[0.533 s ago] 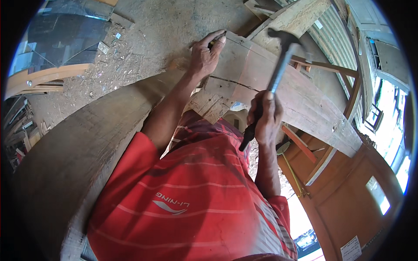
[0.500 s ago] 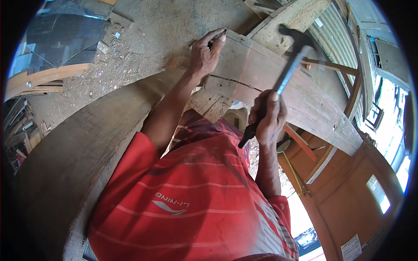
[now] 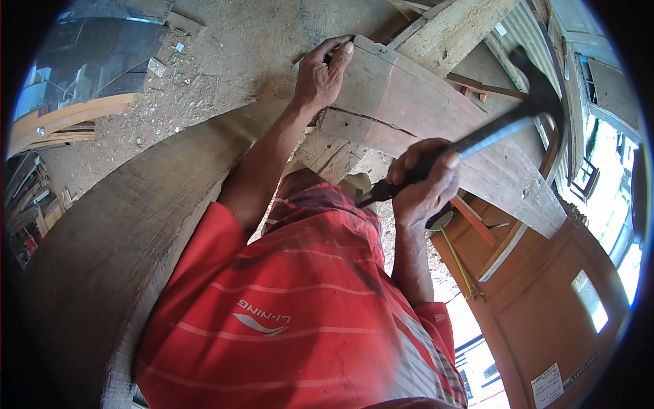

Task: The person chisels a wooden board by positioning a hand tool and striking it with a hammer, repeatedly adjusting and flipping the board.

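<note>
My right hand (image 3: 428,187) is wrapped round the dark grip of a claw hammer (image 3: 501,126). Its head is raised toward the upper right, above a long weathered wooden board (image 3: 436,112) and apart from it. A long crack runs along the board near its left end. At that end's far corner is my left hand (image 3: 320,80), closed, with thumb and forefinger pinched together against the edge. A small dark thing shows between those fingers, too hidden to make out. Under the board, close to my body, is a rough wooden block (image 3: 330,155).
A wide curved plank (image 3: 157,184) stands along my left side. Dark glossy panels (image 3: 102,58) lie at the far left by a littered floor (image 3: 197,88). A thick beam (image 3: 456,34) meets the board's far side. A brown wooden panel (image 3: 538,286) is at the right.
The hammer has swung to the right, its head now farther from my left hand. My right hand has tilted with it. My left hand stays at the board's corner.
</note>
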Motion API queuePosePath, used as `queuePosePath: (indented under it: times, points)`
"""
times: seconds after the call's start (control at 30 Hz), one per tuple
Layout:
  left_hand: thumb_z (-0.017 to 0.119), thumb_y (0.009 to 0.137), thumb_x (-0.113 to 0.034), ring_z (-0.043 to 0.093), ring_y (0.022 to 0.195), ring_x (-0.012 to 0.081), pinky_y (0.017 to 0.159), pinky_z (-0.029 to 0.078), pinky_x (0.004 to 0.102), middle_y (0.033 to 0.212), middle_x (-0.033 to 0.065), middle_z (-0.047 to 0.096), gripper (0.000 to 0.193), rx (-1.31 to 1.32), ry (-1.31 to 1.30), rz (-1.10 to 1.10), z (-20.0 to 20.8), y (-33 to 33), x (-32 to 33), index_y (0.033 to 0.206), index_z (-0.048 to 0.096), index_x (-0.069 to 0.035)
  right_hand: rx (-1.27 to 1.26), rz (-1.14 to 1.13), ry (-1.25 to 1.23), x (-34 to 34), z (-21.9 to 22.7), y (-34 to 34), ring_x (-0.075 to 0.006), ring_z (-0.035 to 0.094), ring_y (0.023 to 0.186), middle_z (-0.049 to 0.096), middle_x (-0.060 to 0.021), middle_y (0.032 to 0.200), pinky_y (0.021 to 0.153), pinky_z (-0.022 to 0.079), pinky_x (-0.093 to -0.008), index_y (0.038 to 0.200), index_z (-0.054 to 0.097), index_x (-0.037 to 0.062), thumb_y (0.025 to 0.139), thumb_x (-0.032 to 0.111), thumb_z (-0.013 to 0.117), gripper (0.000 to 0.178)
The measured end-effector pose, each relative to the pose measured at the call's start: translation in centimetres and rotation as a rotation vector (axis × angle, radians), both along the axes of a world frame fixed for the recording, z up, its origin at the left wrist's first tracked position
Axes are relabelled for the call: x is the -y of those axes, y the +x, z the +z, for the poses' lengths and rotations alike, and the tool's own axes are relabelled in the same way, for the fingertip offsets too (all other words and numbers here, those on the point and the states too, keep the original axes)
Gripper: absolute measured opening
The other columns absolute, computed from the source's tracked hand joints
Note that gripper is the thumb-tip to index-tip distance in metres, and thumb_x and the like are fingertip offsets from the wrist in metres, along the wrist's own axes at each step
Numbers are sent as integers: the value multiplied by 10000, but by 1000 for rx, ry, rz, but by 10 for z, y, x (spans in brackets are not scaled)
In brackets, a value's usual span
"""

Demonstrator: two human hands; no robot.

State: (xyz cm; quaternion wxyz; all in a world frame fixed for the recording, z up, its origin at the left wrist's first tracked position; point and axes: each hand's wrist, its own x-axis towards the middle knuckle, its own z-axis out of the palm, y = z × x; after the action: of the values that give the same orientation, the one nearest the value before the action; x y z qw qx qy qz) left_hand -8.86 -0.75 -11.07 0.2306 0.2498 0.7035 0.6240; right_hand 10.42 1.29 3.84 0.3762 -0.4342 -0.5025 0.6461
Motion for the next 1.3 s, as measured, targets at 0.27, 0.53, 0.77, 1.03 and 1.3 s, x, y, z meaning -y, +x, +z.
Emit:
queuePosePath:
  times: [0.27, 0.53, 0.77, 1.03, 1.3]
  points:
    - [630, 1020, -416, 570, 775, 113, 720, 499, 300, 833, 50, 675, 417, -13, -5, 29, -2, -3, -6, 1167, 707, -34, 351, 226, -162, -3, -18, -12, -109, 492, 439, 513, -29, 647, 385, 396, -268, 883, 526, 43, 1089, 460, 429, 476]
    - [638, 1014, -415, 553, 753, 107, 703, 493, 293, 801, 26, 647, 411, 30, -57, -18, 2, -1, -2, 1149, 711, -34, 69, -7, 191, 9, -37, 6, -108, 477, 438, 506, -32, 639, 386, 415, -279, 920, 527, 48, 1063, 546, 437, 526]
    - [624, 1018, -431, 545, 747, 113, 692, 488, 308, 805, 23, 647, 417, -31, -67, 32, -4, -2, 4, 1145, 708, -43, 259, 176, 0, -10, 17, -12, -105, 484, 441, 507, -30, 644, 391, 402, -265, 916, 524, 35, 1083, 487, 435, 490]
    - [639, 1024, -372, 551, 852, 85, 774, 467, 256, 899, -7, 650, 388, 110, 5, 10, 3, 2, -4, 1145, 705, -9, 510, 349, -137, 0, -44, 6, -96, 480, 460, 512, -9, 645, 390, 385, -256, 927, 538, 68, 1065, 428, 517, 386]
    - [639, 1024, -371, 538, 830, 87, 738, 451, 258, 884, -17, 639, 384, 106, -41, -6, 1, -3, 4, 1138, 708, -10, -57, 29, 211, -7, 44, -9, -132, 477, 444, 497, -54, 631, 396, 404, -286, 890, 545, 22, 1055, 471, 473, 484]
